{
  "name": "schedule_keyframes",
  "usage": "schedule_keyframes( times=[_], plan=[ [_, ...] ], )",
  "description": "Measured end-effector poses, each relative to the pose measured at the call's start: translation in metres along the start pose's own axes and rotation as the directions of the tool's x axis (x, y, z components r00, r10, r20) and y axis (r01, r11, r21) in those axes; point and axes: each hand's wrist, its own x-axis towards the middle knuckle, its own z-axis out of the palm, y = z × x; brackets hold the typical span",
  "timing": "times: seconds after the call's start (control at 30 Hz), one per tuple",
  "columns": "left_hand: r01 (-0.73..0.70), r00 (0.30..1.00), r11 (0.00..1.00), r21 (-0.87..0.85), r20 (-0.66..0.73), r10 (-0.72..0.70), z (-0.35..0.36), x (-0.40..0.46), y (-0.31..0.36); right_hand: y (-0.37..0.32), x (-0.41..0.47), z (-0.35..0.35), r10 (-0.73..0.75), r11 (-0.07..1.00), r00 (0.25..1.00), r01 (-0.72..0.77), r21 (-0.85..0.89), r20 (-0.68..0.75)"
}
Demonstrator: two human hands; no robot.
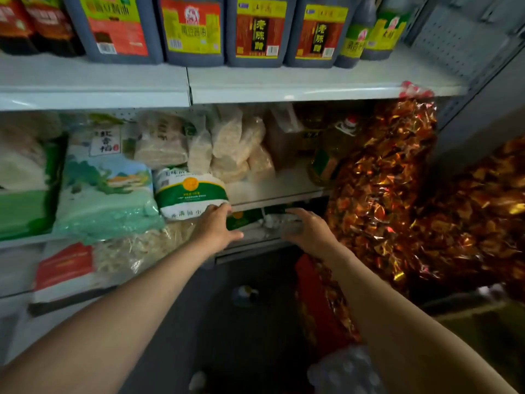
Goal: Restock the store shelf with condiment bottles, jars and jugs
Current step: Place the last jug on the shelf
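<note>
Several dark condiment jugs (260, 29) with red and yellow labels stand in a row on the top shelf (284, 81), and green-labelled bottles (369, 32) stand at its right end. A yellow oil bottle (338, 149) with a red cap stands on the middle shelf (270, 191). My left hand (216, 226) reaches under the middle shelf's edge, fingers straight, touching the bottom of a white and green bag (190, 191). My right hand (306, 228) reaches into the same gap over blurred clear plastic; what lies under its palm is hidden.
Rice sacks (105, 180) and pale noodle packs (227, 143) fill the middle shelf. A big bag of gold and red foil sweets (383, 180) hangs at the right. Green packets (244, 220) lie on the lower shelf. The dark floor (227, 322) is below.
</note>
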Motion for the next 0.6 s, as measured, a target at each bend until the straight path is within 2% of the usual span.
schedule_keyframes(
  times=[0.3, 0.6],
  plan=[
    [0.113, 0.988, 0.993, -0.037, 0.111, -0.108, 0.123, 0.018, -0.065, 0.103, 0.003, 0.137, 0.141, 0.988, 0.972, -0.150, 0.033, 0.187],
    [0.224, 0.954, 0.974, -0.027, 0.209, -0.214, 0.262, 0.074, -0.178, 0.183, 0.037, 0.297, 0.275, 0.941, 0.917, -0.318, 0.115, 0.290]
  ],
)
